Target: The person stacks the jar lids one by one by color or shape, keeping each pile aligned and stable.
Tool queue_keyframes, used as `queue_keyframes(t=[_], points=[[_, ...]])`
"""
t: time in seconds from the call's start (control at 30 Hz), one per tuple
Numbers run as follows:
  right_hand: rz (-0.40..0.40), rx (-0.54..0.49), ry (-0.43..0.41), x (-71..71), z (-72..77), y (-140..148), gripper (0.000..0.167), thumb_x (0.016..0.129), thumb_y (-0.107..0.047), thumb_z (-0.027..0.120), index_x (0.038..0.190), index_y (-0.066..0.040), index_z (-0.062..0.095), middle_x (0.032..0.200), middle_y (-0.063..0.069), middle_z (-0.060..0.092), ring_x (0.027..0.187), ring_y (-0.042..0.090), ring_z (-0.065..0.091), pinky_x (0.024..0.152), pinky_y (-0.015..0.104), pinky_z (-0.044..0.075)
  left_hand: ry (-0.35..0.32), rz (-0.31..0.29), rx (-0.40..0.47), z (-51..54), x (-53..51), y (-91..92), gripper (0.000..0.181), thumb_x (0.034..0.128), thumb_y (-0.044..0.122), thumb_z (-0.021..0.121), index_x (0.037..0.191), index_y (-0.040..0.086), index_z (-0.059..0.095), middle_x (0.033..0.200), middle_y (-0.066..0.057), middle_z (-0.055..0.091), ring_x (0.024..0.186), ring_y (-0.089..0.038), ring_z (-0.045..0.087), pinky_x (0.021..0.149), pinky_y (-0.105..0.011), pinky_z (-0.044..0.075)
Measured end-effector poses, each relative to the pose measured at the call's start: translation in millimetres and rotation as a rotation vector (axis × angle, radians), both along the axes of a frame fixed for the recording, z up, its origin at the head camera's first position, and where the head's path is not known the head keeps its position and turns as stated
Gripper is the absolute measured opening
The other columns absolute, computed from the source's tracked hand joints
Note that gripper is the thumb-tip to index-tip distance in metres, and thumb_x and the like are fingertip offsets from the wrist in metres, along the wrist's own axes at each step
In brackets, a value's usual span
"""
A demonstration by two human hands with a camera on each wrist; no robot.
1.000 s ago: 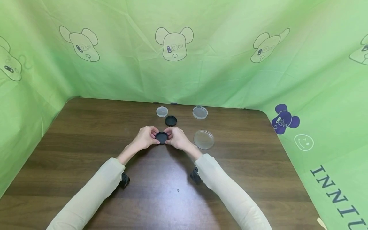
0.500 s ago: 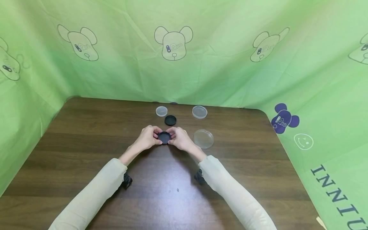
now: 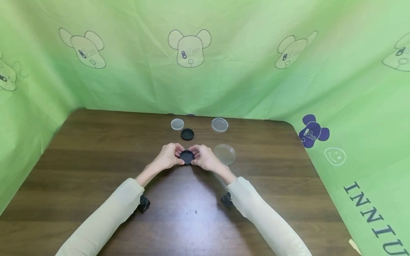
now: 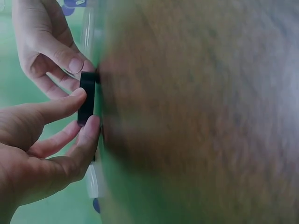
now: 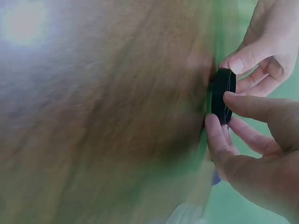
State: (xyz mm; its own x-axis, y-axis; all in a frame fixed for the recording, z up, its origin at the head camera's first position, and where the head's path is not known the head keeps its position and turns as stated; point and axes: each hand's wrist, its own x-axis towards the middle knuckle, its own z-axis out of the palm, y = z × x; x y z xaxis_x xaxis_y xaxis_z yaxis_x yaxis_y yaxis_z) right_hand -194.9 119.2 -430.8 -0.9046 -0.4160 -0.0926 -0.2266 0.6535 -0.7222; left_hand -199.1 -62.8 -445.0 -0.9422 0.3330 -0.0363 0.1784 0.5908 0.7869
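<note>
A shallow black round dish with a raised rim is held between both hands near the middle of the table. My left hand pinches its left edge between thumb and fingers. On the opposite edge, the thumb and fingers of my right hand pinch it too. Seen edge-on in the left wrist view, the black dish stays close to the tabletop; I cannot tell whether it touches. Just behind sits a second black round dish. A large clear round dish lies right beside my right hand.
Toward the back edge of the brown wooden table lie a small clear round dish and a bigger clear one. A green printed cloth hangs behind the table and along its sides. A tiny speck lies nearer the front.
Both hands have carried the black dish a little to the right and slightly nearer, keeping their pinch on it. The other dishes keep their places; the head view has shifted slightly.
</note>
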Motion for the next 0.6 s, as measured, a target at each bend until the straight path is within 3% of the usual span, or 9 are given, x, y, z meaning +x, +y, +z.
queue_keyframes(t=[0.6], points=[[-0.043,-0.058,0.008,21.7,-3.1,21.4,0.047,0.075,0.009,0.072,0.121,0.005,0.063,0.107,0.018,0.065,0.091,0.026,0.067,0.079,0.030,0.055,-0.053,-0.020,0.032,-0.5,10.5,15.3,0.038,0.0702,-0.002,0.083,0.105,-0.001,0.066,0.090,-0.009,0.066,0.083,-0.019,0.066,0.078,-0.030,0.054]])
